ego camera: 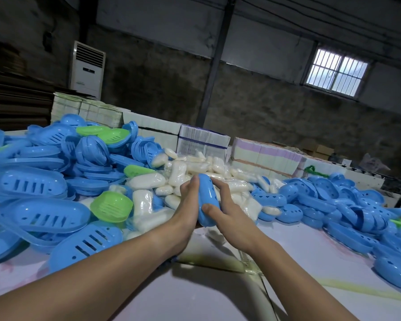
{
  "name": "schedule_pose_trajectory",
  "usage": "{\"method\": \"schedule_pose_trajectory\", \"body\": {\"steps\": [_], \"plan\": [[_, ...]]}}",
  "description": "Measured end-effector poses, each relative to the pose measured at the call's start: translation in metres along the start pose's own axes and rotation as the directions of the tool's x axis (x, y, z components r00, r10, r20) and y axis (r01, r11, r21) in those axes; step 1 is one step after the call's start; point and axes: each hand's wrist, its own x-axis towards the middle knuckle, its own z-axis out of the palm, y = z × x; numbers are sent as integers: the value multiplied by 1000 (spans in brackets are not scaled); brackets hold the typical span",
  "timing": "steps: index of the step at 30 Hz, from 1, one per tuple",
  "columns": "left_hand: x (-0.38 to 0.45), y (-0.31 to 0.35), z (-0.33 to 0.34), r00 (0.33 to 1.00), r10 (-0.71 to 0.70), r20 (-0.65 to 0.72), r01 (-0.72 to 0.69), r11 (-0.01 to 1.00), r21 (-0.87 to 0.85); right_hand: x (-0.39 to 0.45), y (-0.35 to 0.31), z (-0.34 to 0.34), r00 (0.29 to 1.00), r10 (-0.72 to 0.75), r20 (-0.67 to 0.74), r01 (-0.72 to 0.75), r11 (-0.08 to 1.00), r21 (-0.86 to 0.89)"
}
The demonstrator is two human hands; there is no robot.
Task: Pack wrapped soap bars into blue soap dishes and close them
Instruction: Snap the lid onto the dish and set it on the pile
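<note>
A closed blue soap dish [209,200] stands on edge between both my hands, above the pale table [218,293]. My left hand [189,205] presses its left side with the fingers along it. My right hand [220,205] grips its right side, thumb on the near end. What is inside the dish is hidden. Behind it lies a heap of wrapped white soap bars [190,172].
A tall pile of blue dish halves [44,181] with a few green ones [111,206] fills the left. More blue halves [333,205] spread along the right. Stacked flat cartons [202,140] stand at the back edge.
</note>
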Motion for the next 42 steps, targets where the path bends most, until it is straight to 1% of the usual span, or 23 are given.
{"method": "schedule_pose_trajectory", "body": {"steps": [5,10,15,17,19,23,26,28,30,32,37,42], "plan": [[-1,1,-2,999,37,1,-37,999,-35,0,-1,3,1000,-10,-9,11,1000,15],[-3,4,-2,998,63,21,-64,996,57,1,-1,-7,999,-19,33,18,999,47],[-2,9,-5,993,114,20,-116,975,190,1,0,-9,999,-49,8,48,997,64],[-2,9,-8,993,122,0,-119,969,216,0,-1,-8,998,-56,35,54,998,40],[-3,9,-11,995,95,22,-98,974,204,-1,0,-8,997,-58,45,58,998,5],[-1,8,-13,994,70,89,-90,964,248,-2,0,-14,994,-111,-22,108,988,-108],[-1,7,-14,993,48,104,-77,955,288,-1,2,-18,992,-127,-3,125,983,-137],[-2,9,-15,993,26,117,-63,943,328,-2,5,-20,993,-107,48,110,992,-68],[-3,12,-17,992,19,126,-68,914,399,-2,6,-18,992,-68,104,62,996,56],[-3,13,-19,991,21,131,-78,892,445,-1,6,-13,991,-35,127,19,992,124],[-2,13,-20,991,28,134,-91,869,487,0,3,-9,991,-31,130,1,974,227],[-6,15,-17,989,25,145,-99,846,525,-1,5,-12,987,-5,160,-34,971,237]]}}
